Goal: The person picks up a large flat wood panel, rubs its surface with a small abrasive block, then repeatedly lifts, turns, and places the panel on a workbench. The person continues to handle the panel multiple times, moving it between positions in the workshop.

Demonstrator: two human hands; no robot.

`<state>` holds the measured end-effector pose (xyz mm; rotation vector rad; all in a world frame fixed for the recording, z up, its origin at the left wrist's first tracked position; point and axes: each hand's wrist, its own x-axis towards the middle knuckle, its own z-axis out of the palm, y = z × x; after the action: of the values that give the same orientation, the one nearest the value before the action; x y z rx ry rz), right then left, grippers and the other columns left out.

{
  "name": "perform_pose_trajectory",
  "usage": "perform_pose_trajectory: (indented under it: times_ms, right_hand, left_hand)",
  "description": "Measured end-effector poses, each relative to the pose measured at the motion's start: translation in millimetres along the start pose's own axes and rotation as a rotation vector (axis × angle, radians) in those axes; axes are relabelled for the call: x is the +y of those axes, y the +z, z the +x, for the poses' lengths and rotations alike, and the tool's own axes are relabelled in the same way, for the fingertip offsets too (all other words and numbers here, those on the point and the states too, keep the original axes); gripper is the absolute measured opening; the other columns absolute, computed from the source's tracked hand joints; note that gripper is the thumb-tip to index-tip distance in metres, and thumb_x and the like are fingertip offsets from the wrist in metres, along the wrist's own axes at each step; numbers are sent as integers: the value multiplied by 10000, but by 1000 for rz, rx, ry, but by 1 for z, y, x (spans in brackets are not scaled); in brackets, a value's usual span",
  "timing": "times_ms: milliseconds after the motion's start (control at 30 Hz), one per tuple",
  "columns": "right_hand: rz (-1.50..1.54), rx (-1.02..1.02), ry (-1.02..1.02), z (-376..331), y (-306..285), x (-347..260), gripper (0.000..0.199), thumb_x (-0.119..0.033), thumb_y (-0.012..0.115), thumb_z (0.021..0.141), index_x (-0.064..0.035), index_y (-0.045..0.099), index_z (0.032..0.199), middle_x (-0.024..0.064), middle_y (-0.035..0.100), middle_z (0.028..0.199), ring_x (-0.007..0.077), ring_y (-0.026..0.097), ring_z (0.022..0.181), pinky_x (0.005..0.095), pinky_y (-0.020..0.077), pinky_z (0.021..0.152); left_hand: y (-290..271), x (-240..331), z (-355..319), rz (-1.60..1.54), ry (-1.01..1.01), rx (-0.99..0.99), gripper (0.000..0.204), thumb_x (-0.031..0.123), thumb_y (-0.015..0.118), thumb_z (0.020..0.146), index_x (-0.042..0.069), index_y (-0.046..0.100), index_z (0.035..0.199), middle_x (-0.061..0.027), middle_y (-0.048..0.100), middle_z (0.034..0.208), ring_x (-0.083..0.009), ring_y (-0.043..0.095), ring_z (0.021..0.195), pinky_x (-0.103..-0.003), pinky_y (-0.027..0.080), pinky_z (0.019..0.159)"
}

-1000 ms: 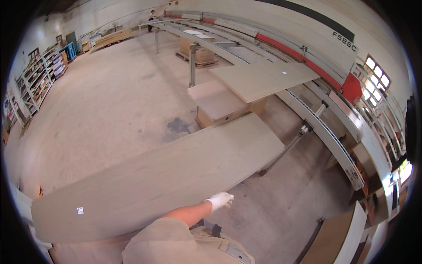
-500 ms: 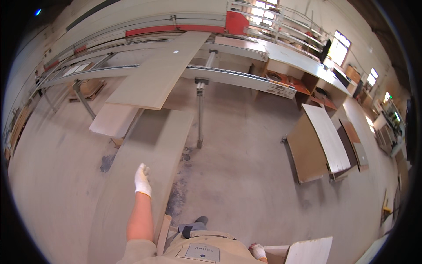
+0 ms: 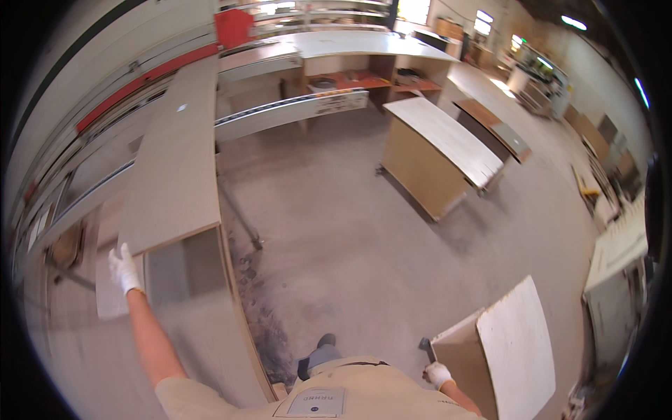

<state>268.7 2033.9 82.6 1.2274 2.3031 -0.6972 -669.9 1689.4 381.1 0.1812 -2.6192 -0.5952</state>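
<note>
My left hand (image 3: pixel 124 270), in a white glove, is raised at the near left corner of a long beige board (image 3: pixel 171 157). Its fingers are stretched and apart, and they seem to touch the board's end. That board lies across metal rails and overhangs a lower grey-brown panel (image 3: pixel 189 329) close to my left side. Low on the right, my gloved right hand (image 3: pixel 439 376) is beside a tan box-like piece with a white panel (image 3: pixel 518 350). Its fingers look curled. A small dark object (image 3: pixel 425 345) shows just above them; its kind and whether I hold it are unclear.
Another tan cabinet-like piece with a white top (image 3: pixel 444 136) stands on the floor ahead right, beside a brown panel (image 3: pixel 493 129). A metal rail (image 3: pixel 294 112) juts out beyond the board. Behind stands a long workbench (image 3: pixel 350 43) with open shelves. Boards lean along the right wall.
The view has turned right. My left hand has moved from over the lower panel to the upper board's near corner. My right hand has come further into view beside the white panel.
</note>
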Motion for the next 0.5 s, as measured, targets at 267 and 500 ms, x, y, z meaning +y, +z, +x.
perform_pose_trajectory:
  times_ms: [267, 500]
  right_hand:
    - [895, 94, 374, 46, -88, -130, 433, -320, 589, 936, -52, 699, 1257, 225, 737, 1164, 349, 694, 1128, 397, 511, 999]
    - [741, 39, 406, 45, -97, -134, 389, -283, 596, 939, -52, 714, 1229, 160, 761, 1100, 271, 720, 1053, 353, 531, 959]
  left_hand:
    - [56, 41, 52, -204, -78, -584, 780, 701, 594, 918, 24, 608, 1304, -199, 677, 1223, -375, 685, 1073, -576, 554, 802]
    - [55, 117, 13, -701, -196, -1226, 530, 500, 738, 938, 39, 690, 1197, -90, 733, 1076, -241, 699, 973, -458, 576, 801]
